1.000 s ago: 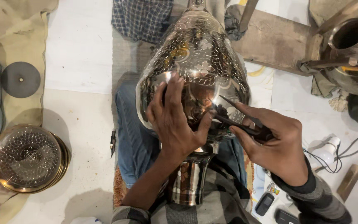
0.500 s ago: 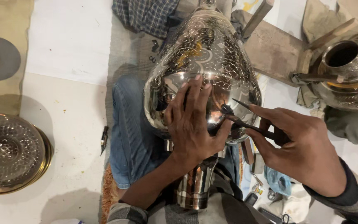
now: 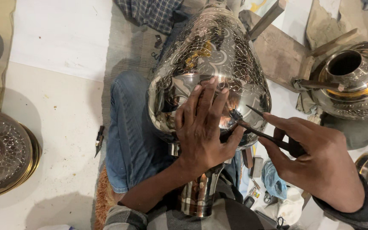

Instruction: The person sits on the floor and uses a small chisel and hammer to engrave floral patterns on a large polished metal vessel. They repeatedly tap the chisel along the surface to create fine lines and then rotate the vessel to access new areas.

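Large engraved metal vase [image 3: 211, 59] lying across the lap, neck toward the body, likely so the belly faces up for working. Left hand [image 3: 203, 127] spread flat on its lower belly, bracing it. Right hand [image 3: 316, 164], just right of the vase, pinching a thin dark graver [image 3: 256, 131], tip meeting the vase beside the left thumb.

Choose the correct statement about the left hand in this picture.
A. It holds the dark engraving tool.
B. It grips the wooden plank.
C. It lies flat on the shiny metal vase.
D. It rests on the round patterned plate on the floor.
C: the left hand lies spread on the engraved metal vase, while the right hand holds the dark pointed tool against it.
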The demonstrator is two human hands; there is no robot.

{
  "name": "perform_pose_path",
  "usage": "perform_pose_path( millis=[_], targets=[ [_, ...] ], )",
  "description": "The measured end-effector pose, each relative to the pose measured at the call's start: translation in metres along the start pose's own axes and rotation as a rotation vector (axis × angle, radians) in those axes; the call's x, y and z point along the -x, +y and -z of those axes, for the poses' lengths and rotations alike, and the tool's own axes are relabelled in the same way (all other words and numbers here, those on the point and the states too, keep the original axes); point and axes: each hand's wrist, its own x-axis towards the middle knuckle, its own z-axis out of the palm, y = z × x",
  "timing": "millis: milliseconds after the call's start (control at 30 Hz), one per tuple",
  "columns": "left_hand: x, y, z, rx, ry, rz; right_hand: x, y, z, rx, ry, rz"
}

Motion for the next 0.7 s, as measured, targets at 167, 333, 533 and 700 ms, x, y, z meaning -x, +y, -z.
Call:
perform_pose_path(
  millis=[167, 333, 533, 700],
  targets=[
    [0.0018, -0.0022, -0.0011, 0.01, -0.007, -0.005, 0.0033, 0.0015, -0.0018, -0.01, -0.012, 0.018],
    [0.0031, -0.004, -0.0025, 0.003, 0.003, -0.013, 0.0078, 0.0035, -0.0052, -0.009, 0.007, 0.065],
    [0.0044, -0.0066, -0.0035, 0.012, -0.01, -0.024, 0.0075, 0.0032, -0.007, 0.035, 0.012, 0.031],
    [0.0039, -0.0058, -0.003, 0.018, -0.009, -0.009, 0.0061, 0.0005, -0.0076, 0.029, 0.033, -0.002]
  ],
)
